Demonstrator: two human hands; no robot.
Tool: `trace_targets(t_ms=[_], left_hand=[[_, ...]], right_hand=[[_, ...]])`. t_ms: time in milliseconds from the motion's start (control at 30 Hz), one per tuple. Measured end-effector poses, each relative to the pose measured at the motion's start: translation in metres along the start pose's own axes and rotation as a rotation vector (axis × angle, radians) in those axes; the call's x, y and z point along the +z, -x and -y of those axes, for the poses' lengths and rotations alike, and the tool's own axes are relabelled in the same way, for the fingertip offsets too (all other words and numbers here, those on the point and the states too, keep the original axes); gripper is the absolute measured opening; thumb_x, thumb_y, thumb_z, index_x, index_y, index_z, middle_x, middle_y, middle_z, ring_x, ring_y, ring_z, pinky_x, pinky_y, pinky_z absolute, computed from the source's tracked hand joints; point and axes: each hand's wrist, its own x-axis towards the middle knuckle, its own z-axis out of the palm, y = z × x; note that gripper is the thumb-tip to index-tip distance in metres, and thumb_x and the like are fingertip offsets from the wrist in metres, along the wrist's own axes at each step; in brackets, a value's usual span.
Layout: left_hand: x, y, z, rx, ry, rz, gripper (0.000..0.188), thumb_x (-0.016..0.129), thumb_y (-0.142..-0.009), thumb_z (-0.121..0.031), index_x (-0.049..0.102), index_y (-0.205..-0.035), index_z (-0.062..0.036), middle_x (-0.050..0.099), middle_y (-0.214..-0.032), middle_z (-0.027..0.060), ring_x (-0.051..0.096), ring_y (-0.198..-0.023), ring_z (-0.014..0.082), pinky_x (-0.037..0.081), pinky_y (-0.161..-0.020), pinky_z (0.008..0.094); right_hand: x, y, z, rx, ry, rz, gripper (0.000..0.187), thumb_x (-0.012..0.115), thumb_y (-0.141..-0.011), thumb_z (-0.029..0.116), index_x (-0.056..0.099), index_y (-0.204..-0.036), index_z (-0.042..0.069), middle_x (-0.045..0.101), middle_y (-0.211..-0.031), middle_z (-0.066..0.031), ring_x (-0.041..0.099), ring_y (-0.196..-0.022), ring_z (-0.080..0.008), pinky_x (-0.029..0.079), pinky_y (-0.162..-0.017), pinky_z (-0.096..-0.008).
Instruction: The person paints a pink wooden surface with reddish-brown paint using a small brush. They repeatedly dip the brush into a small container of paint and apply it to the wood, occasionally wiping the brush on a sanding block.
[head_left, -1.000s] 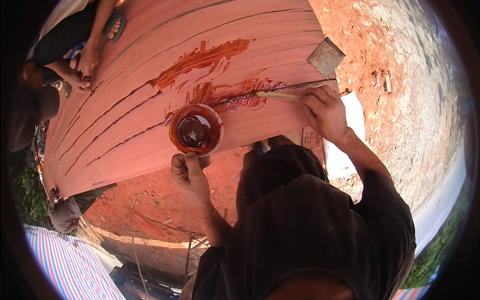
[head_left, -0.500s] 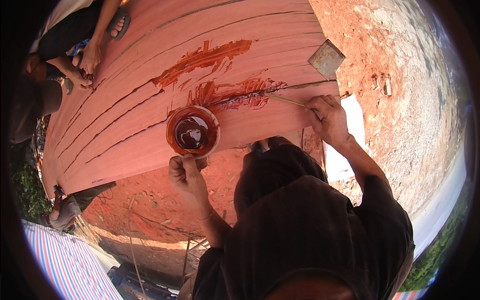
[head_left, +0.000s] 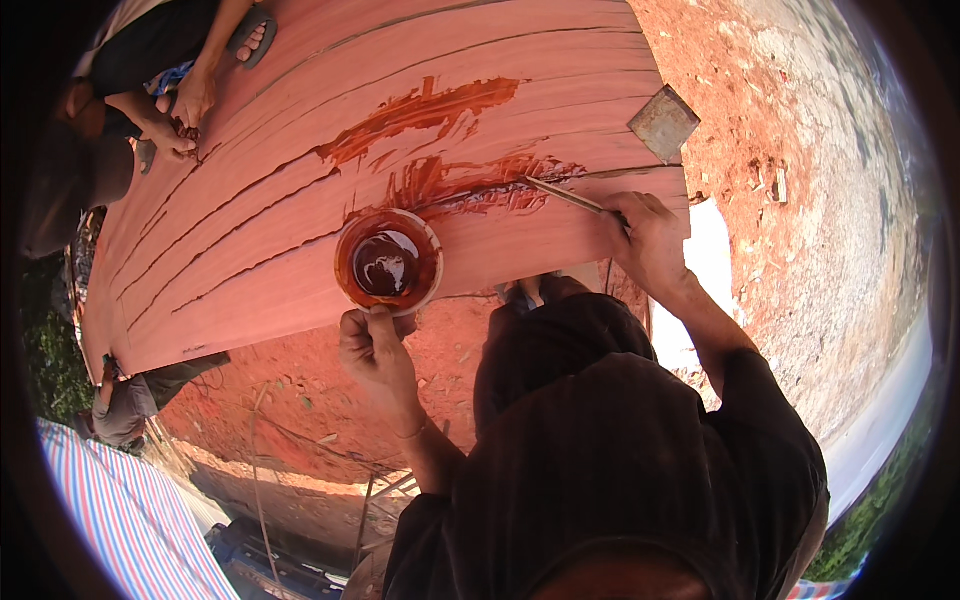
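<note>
My left hand (head_left: 380,355) grips the rim of a round bowl (head_left: 432,285), thumb on its edge. Dark red, glossy liquid (head_left: 385,262) lies inside, and the bowl's inner wall is smeared with it. With the fingers of my right hand (head_left: 648,240) I hold a thin, flat stick-like tool (head_left: 568,194). Its tip meets a dark crack (head_left: 480,200) in a large reddish wooden slab (head_left: 540,250). Around the crack, wet red-brown liquid is spread in short strokes. A second smeared patch (head_left: 425,115) lies farther back on the slab.
A square, worn plate (head_left: 664,124) lies at the slab's right end. At the far left, another person's hands (head_left: 185,125) work over a crack. Another person (head_left: 130,405) is near the left end. Red soil (head_left: 330,400) surrounds the slab; a striped sheet (head_left: 130,510) lies lower left.
The tool in my right hand has turned, showing its broader side, and its tip has shifted slightly along the crack. The bowl stays in my left hand, and the view has shifted a little.
</note>
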Motion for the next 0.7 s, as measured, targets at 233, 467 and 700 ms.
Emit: trace_targets(t_ms=[233, 467, 700], left_hand=[[-0.009, 0.002, -0.001, 0.002, 0.046, -0.014, 0.023, 0.062, -0.103, -0.016, 0.056, -0.086, -0.0023, 0.071, -0.073, 0.0105, 0.061, -0.063, 0.0095, 0.05, -0.064, 0.0238], [-0.016, 0.002, 0.002, 0.001, 0.049, -0.043, 0.023, 0.062, -0.103, -0.016, 0.056, -0.086, -0.0023, 0.071, -0.073, 0.0104, 0.06, -0.062, 0.0096, 0.05, -0.064, 0.0243], [-0.021, 0.004, 0.003, -0.002, 0.039, -0.057, 0.024, 0.062, -0.103, -0.017, 0.056, -0.085, -0.0023, 0.07, -0.072, 0.0099, 0.059, -0.063, 0.0086, 0.048, -0.064, 0.0239]], right_hand=[[0.009, -0.009, 0.012, -0.003, -0.032, 0.013, 0.013, 0.072, -0.087, 0.005, 0.07, -0.1, 0.004, 0.071, -0.087, -0.0147, 0.069, -0.079, -0.0348, 0.055, -0.069, -0.0452], [0.019, -0.017, 0.028, -0.034, -0.075, 0.081, 0.021, 0.067, -0.089, 0.006, 0.072, -0.109, 0.009, 0.073, -0.098, -0.0135, 0.068, -0.092, -0.0367, 0.055, -0.08, -0.0462], [0.035, -0.021, 0.038, -0.108, -0.05, 0.056, 0.018, 0.069, -0.085, 0.001, 0.069, -0.103, 0.005, 0.072, -0.096, -0.014, 0.067, -0.09, -0.0369, 0.055, -0.078, -0.0466]])
